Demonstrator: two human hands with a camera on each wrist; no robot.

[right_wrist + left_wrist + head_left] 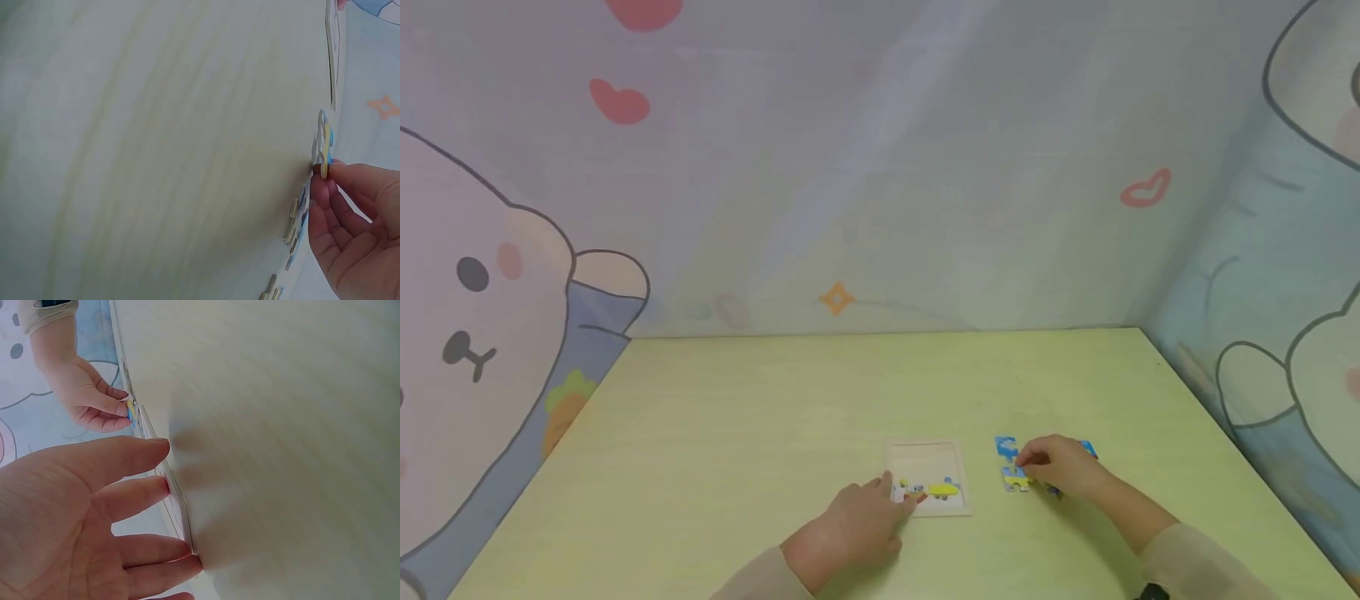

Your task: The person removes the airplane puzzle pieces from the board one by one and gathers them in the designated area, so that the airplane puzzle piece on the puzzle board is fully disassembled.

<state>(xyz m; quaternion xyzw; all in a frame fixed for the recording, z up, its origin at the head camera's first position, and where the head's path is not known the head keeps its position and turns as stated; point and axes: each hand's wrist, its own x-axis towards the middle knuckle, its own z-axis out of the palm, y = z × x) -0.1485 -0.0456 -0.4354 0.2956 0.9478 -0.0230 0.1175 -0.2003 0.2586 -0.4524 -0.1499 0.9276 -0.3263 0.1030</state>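
A shallow square puzzle frame [925, 443] lies on the table, with joined jigsaw pieces [943, 490] along its near side showing a yellow shape. My left hand [863, 518] rests at its lower left corner. In the left wrist view, the extended fingertips [159, 486] touch the frame's edge. To the right of the frame, my right hand [1067, 467] pinches a yellow and blue puzzle piece [1015, 479] by its edge. The right wrist view shows this puzzle piece [327, 147] tilted up between thumb and fingers.
Loose puzzle pieces lie around my right hand: a blue one [1006, 447] just beyond the held piece, another blue one [1088, 448] behind the hand, and a dark one [1055, 492] partly under it. A printed cloth wall [880, 167] rises behind the table [737, 400].
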